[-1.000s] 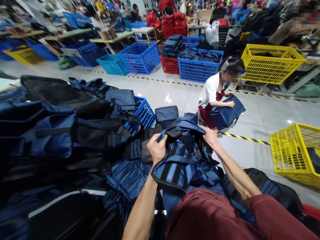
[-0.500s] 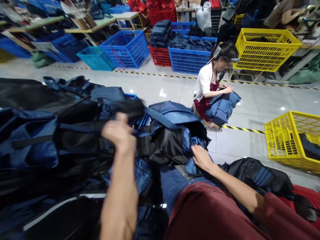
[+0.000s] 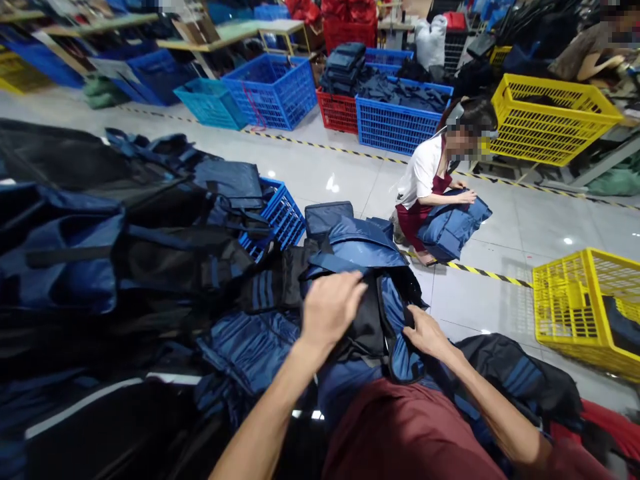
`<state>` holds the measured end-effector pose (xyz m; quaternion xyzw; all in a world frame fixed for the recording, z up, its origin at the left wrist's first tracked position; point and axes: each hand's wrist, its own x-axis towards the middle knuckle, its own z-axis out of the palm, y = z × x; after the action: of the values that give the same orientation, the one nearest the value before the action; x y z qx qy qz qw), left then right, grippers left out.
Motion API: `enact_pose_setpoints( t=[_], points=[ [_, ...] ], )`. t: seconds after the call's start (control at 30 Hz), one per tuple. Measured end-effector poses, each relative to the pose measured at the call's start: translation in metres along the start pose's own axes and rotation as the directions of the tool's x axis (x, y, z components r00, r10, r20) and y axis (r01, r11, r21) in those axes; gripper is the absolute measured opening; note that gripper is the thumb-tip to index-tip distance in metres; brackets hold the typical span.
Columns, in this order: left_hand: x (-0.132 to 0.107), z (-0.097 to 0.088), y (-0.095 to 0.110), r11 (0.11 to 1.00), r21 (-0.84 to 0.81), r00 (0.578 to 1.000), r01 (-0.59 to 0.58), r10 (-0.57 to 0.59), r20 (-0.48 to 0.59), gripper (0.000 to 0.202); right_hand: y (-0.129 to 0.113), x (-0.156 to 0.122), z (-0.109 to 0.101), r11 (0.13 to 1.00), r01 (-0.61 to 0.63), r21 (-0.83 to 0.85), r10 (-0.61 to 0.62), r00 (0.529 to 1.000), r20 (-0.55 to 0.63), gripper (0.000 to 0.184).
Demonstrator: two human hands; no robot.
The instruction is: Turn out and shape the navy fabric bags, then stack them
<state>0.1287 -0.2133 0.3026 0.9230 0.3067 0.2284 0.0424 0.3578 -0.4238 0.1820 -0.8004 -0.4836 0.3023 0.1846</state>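
A blue and black bag (image 3: 364,250) lies across my lap, its opening facing right with a blue lining showing. My left hand (image 3: 333,308) is over its left side, fingers curled together against the fabric near a blue strap; the fingertips are partly hidden. At the opening's right edge, my right hand (image 3: 425,331) pinches the blue lining (image 3: 400,327) between thumb and fingers. A large pile of blue and black bags (image 3: 165,267) spreads along my left, and another dark bag with blue stripes (image 3: 523,367) lies by my right forearm.
Beyond the bag a co-worker (image 3: 425,173) crouches on the floor, handling a blue bag (image 3: 455,227). A yellow crate (image 3: 565,313) stands at right. Blue crates (image 3: 270,90) and a teal crate (image 3: 213,103) line the far side. A blue crate (image 3: 285,213) sits behind the pile.
My left hand has swung right, from above the pile onto the bag. The dark piece beside it no longer hangs in the air. My right hand stays at the opening, with more lining exposed.
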Motion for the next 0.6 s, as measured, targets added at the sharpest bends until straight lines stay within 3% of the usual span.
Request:
enact_pose_setpoints(
  t=[0.07, 0.1, 0.2, 0.3, 0.4, 0.5, 0.6],
  points=[
    [-0.003, 0.021, 0.029, 0.997, 0.039, 0.987, -0.062, 0.055, 0.149, 0.037, 0.004, 0.003, -0.015, 0.994, -0.105, 0.004, 0.105, 0.991, -0.083, 0.065],
    [-0.004, 0.029, 0.034, 0.996, 0.073, 0.983, -0.053, 0.039, 0.181, 0.04, 0.001, 0.006, -0.022, 0.992, -0.123, 0.016, 0.124, 0.976, -0.181, 0.068],
    [-0.01, 0.044, 0.029, 0.99, 0.139, 0.983, -0.007, -0.018, 0.181, 0.051, -0.029, 0.025, -0.033, 0.999, 0.012, 0.038, 0.008, 0.876, -0.483, 0.081],
    [-0.018, 0.051, 0.014, 0.988, 0.156, 0.978, -0.017, -0.015, 0.206, 0.065, -0.078, 0.066, -0.016, 0.984, 0.179, 0.019, -0.145, 0.849, -0.508, 0.107],
    [-0.025, 0.055, 0.005, 0.983, 0.18, 0.973, -0.029, -0.014, 0.232, 0.085, -0.112, 0.116, 0.014, 0.989, 0.145, -0.003, -0.127, 0.857, -0.499, 0.113],
    [-0.031, 0.058, -0.003, 0.976, 0.213, 0.969, -0.035, -0.019, 0.244, 0.089, -0.099, 0.155, 0.019, 0.998, 0.016, 0.056, 0.017, 0.834, -0.552, 0.106],
    [-0.035, 0.06, -0.012, 0.973, 0.223, 0.966, -0.056, -0.004, 0.258, 0.083, -0.04, 0.174, -0.028, 0.949, -0.107, 0.296, 0.257, 0.805, -0.534, 0.086]
  ],
)
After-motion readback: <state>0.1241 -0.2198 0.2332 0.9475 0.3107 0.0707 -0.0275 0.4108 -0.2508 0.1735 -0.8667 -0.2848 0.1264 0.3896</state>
